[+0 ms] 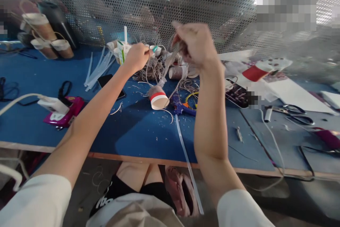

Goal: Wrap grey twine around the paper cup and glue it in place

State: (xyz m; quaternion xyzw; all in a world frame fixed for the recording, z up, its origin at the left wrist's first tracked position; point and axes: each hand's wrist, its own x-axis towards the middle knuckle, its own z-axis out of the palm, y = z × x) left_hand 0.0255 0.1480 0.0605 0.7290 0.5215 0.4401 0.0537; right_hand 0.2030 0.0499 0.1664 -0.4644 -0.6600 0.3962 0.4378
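My left hand (137, 57) is closed in a pinch above the table's middle; a thin strand of twine seems to run down from its fingers. A small teal spot shows at its fingertips. Higher and to the right, my right hand (196, 44) is curled into a fist, blurred, with greyish twine (172, 58) hanging from it. Below and between both hands lies a paper cup (158, 99) on its side, white-rimmed with a red band and twine about its far end. Behind it is a tangled heap of twine (151, 69). A blue glue gun (182, 108) rests beside the cup.
Glue sticks (99, 69) and a dark phone (107, 81) lie left of centre. A magenta power strip (63, 113) with a white plug sits nearer. Twine-handled cups (42, 28) and a black bottle (60, 23) stand back left. Scissors (294, 112) lie right; a perforated metal screen (127, 7) rises behind.
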